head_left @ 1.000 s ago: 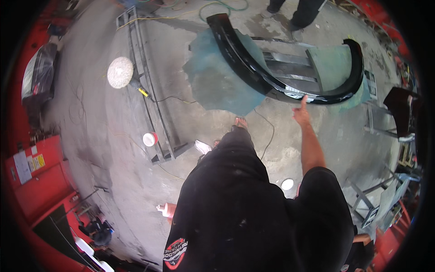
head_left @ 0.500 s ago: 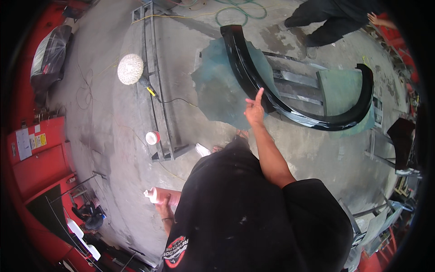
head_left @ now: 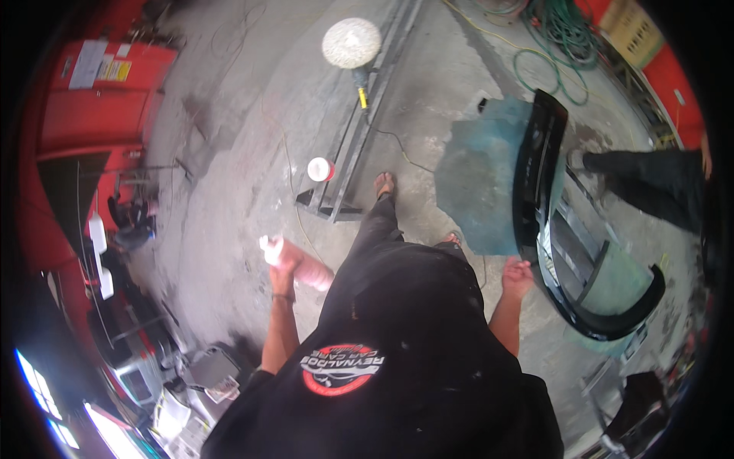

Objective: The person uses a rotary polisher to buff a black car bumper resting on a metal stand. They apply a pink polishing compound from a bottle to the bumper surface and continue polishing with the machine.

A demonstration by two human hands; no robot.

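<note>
My left hand (head_left: 283, 281) is wrapped around a pink plastic bottle (head_left: 313, 274) with a white cap, tilted at my left side. My right hand (head_left: 518, 278) is beside the glossy black curved trim piece, loosely curled with fingers apart and nothing seen in it. That trim piece (head_left: 534, 157), shaped like a wheel-arch flare, lies over a blue-green sheet (head_left: 478, 176) on a low metal frame. Whether my right fingers touch its edge I cannot tell. Ahead, a polisher (head_left: 362, 93) with a round white woolly pad (head_left: 352, 43) rests by a long metal stand.
A red and white tub (head_left: 321, 170) is near the end of the metal stand (head_left: 350, 161). The polisher's cord (head_left: 405, 157) crosses the floor. Another person's dark-trousered legs (head_left: 650, 180) are at the right. A coiled green hose (head_left: 562, 34) lies far right; red cabinets (head_left: 92, 122) line the left.
The view has turned left. My right hand has drawn back from the black trim piece toward my side, its pointing fingers now curled. The bottle stays in my left hand, now farther from my body.
</note>
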